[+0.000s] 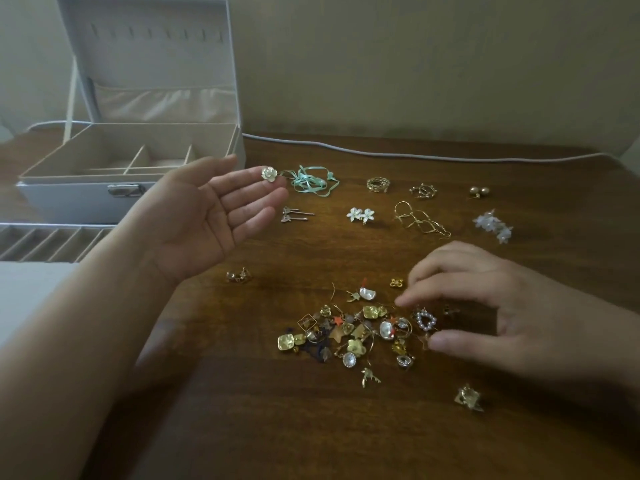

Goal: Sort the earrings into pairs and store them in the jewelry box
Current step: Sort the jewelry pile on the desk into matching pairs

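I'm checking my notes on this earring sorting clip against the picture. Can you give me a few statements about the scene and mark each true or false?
1. The jewelry box stands with its lid raised. True.
2. The left hand is clenched in a fist. False: it is held palm up with straight fingers, and a rose-shaped earring lies on the fingertips.
3. The right hand reaches into the pile of mixed earrings, beside a pearl heart earring. True.
4. The white flower earrings lie inside the box. False: they lie on the table, among other separated pairs.
5. A mint green ribbon lies on the table near the left fingertips. True.
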The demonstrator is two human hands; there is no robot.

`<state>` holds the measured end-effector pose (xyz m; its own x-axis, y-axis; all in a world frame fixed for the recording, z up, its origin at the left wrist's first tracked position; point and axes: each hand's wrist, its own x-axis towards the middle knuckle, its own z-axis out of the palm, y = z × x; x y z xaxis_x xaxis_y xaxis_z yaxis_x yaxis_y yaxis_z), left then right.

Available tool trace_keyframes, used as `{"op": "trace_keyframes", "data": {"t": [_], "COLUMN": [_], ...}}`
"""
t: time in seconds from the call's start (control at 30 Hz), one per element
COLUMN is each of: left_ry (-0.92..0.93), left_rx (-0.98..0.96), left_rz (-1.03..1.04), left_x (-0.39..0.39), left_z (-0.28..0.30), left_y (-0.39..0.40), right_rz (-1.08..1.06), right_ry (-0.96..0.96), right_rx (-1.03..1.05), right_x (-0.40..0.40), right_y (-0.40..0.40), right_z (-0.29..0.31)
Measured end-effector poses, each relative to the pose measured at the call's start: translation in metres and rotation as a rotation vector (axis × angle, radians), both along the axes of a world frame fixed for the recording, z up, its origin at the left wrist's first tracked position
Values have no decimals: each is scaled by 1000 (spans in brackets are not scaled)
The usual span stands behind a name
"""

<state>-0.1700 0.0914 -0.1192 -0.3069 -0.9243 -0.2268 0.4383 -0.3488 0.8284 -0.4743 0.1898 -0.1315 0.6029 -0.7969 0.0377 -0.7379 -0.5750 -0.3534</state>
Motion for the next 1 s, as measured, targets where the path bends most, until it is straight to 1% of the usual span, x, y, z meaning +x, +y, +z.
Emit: {"op": "trace_keyframes", "data": {"t": [0.13,0.4,0.67,0.8,0.9,1.0], "left_ry": [-12,-63,-67,-69,-70,-71], "left_rx": [6,-19,-32,-38,-44,-45], "left_rz": [-24,-65,-50,-46,-42,-43], "left_x": [-1,6,9,8,8,8], "left_z": [0,2,2,1,1,1], "left_y": [1,0,-2,-3,-3,-3], "right_rz": [48,102,49,73,107,69], "right_ry": [32,59,-77,17,108,104], "right_rx": [-71,-64,-84,-128,-120,-138], "right_x": [24,27,27,39,41,45], "right_y": [3,6,7,9,11,11], "right_z": [-13,-12,-5,-8,-9,-9]}}
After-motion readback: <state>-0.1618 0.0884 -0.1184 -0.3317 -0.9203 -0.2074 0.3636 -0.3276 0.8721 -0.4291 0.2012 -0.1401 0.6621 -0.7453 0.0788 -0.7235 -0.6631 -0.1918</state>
